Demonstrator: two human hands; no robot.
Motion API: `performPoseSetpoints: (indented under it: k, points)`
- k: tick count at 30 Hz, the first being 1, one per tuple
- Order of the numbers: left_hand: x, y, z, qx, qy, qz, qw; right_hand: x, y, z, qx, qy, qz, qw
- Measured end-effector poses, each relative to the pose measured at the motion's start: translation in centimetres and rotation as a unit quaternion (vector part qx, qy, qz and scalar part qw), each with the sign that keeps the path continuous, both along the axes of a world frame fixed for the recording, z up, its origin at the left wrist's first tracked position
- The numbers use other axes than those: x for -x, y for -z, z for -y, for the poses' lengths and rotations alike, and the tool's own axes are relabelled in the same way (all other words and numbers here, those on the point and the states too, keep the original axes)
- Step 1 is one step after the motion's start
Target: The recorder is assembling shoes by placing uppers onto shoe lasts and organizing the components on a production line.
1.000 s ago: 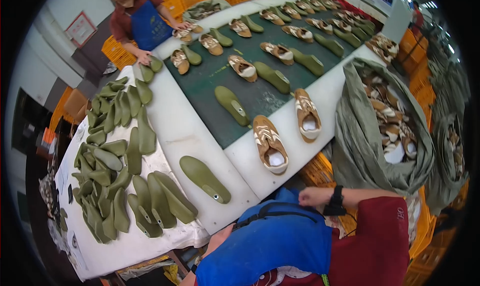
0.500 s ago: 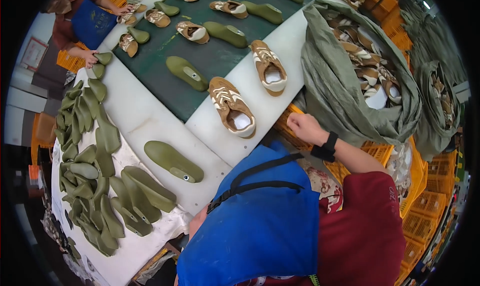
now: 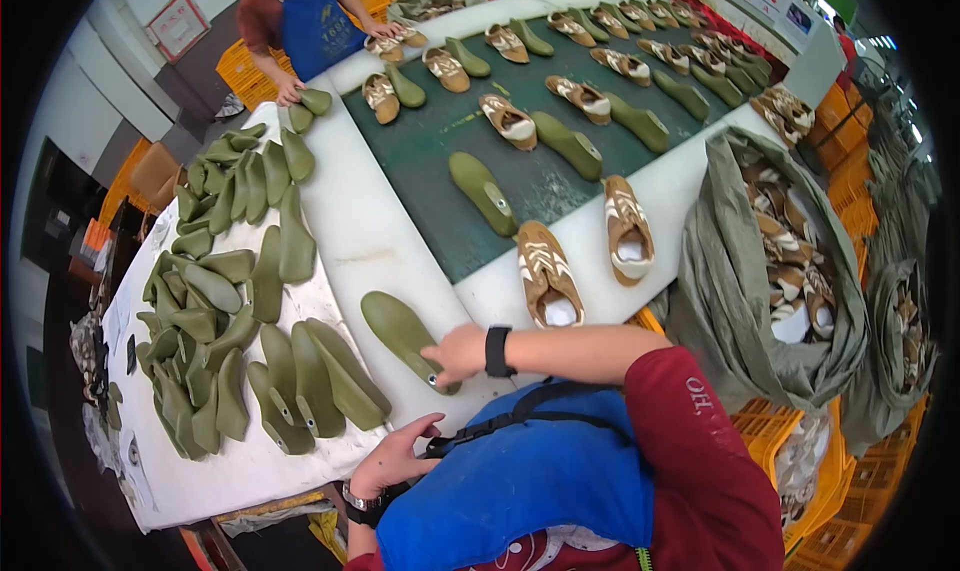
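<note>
I've brought the right hand [image 3: 462, 351] from beside the orange crate [image 3: 648, 320] across to the lone green shoe last [image 3: 394, 326]; my left hand [image 3: 396, 458] has come into view near the table [image 3: 375, 236].

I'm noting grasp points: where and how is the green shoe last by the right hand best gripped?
The green shoe last is probably best gripped across its near end, around the ringed hole, from the person's right: that end faces the person, the rounded end points away, and other lasts lie to the left. The right hand is at that end.
</note>
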State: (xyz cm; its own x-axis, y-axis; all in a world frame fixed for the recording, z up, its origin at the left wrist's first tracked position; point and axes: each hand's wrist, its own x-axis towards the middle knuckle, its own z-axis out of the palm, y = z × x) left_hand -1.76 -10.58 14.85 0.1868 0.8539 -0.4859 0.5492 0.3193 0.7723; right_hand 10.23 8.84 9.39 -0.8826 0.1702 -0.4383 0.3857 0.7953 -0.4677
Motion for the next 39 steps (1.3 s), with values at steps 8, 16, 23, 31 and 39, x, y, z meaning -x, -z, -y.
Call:
performPoseSetpoints:
  k: [8,16,23,31,39]
  points:
    - [2.7,6.0,-1.8,0.013,-0.181,0.174,0.968,-0.2,1.4,-1.6,-0.029,-0.044,-0.004,0.999]
    - [1.5,10.5,-7.2,-0.301,-0.174,-0.234,0.908,-15.4,-1.8,-4.6,-0.145,0.094,-0.012,0.985]
    - [0.1,11.2,-9.0,-0.234,-0.081,-0.362,0.899,-17.9,4.3,-1.4,-0.098,0.243,-0.015,0.965]
    - [1.1,6.1,-10.5,-0.305,-0.147,-0.248,0.908,-11.7,-6.1,-4.5,0.41,0.334,-0.195,0.826]
    - [3.1,2.6,-9.1,-0.337,-0.281,-0.114,0.891,-11.9,-8.1,-5.6,0.568,0.464,-0.235,0.638]
